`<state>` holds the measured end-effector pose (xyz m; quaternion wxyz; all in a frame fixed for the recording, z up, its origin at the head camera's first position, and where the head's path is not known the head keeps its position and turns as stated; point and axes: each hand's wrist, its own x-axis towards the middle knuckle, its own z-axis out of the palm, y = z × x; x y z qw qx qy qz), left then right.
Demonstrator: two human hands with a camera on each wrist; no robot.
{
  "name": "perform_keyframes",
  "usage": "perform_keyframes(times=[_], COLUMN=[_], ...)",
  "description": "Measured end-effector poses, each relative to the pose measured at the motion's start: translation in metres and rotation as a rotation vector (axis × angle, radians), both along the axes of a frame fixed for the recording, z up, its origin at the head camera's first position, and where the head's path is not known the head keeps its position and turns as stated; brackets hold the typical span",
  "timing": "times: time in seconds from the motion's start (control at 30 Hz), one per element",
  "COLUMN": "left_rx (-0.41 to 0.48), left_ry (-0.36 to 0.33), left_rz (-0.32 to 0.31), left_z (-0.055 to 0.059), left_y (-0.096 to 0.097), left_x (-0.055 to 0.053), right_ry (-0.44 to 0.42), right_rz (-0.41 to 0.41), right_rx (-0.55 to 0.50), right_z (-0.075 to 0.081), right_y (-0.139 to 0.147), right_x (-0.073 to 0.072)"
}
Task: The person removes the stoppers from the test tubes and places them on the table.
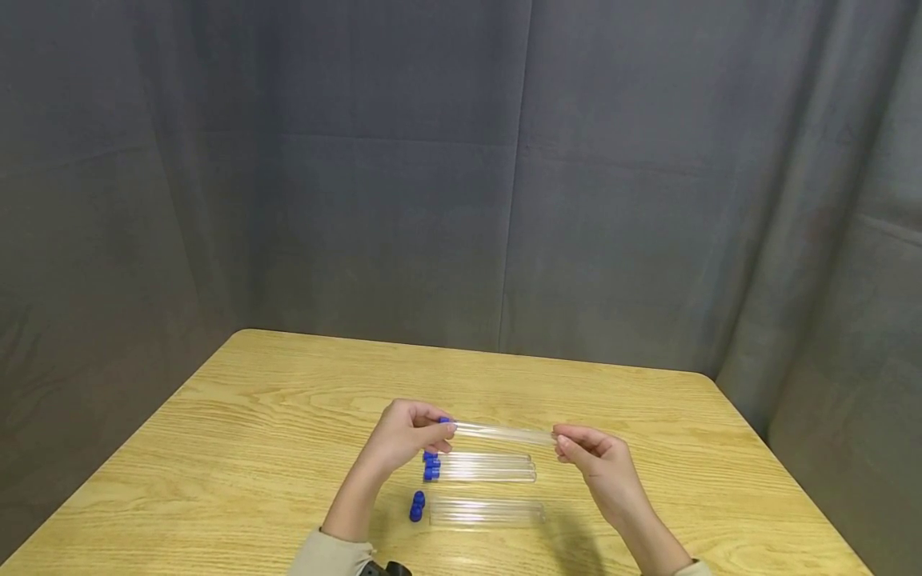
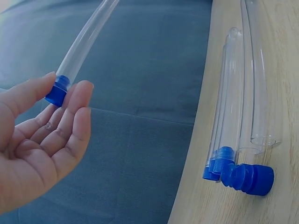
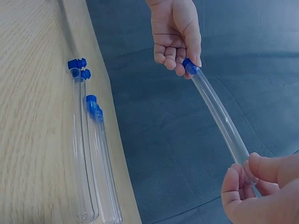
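Note:
A clear test tube point(image 1: 504, 434) is held level above the table between both hands. My left hand point(image 1: 400, 434) pinches the blue cap point(image 2: 58, 91) at its left end between thumb and fingers. The cap sits in the tube's mouth. At the other end, my right hand point(image 1: 603, 468) pinches the rounded bottom of the tube with thumb and fingertips, which partly hide it. Below the hands, several capped test tubes point(image 1: 486, 467) lie side by side, blue caps to the left. Nearer me are uncapped tubes point(image 1: 490, 512), with loose blue caps point(image 1: 417, 507) by their left ends.
The wooden table point(image 1: 288, 416) has rounded far corners. A grey curtain point(image 1: 389, 224) hangs behind it and along both sides. A small black object point(image 1: 396, 569) shows by the left sleeve at the bottom edge.

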<state>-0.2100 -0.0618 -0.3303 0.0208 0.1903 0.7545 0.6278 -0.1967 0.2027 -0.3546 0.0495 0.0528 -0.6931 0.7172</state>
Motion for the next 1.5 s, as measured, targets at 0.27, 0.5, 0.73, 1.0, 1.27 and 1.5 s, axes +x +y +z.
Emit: perform_keyframes(times=[0.27, 0.5, 0.73, 1.0, 1.27, 1.5], left_rx=[-0.029, -0.051, -0.063, -0.005, 0.047, 0.058], left_ry=[0.034, 0.053, 0.074, 0.050, 0.008, -0.005], left_rz=[0.082, 0.126, 0.177, 0.071, -0.051, -0.078], left_z=[-0.003, -0.013, -0.012, -0.012, -0.011, -0.012], left_y=[0.003, 0.005, 0.006, 0.003, -0.003, -0.005], left_x=[-0.002, -0.009, -0.009, -0.010, -0.012, -0.014], right_ry=[0.004, 0.022, 0.021, 0.023, -0.008, 0.004], right_rz=[-0.006, -0.044, -0.079, -0.056, -0.075, -0.039], right_rx=[0.010, 0.019, 0.018, 0.039, 0.041, 0.022], right_z=[-0.001, -0.002, -0.003, -0.001, 0.000, -0.002], right_y=[-0.001, -0.002, -0.004, -0.001, 0.004, 0.008], right_x=[0.001, 0.001, 0.002, 0.003, 0.002, 0.001])
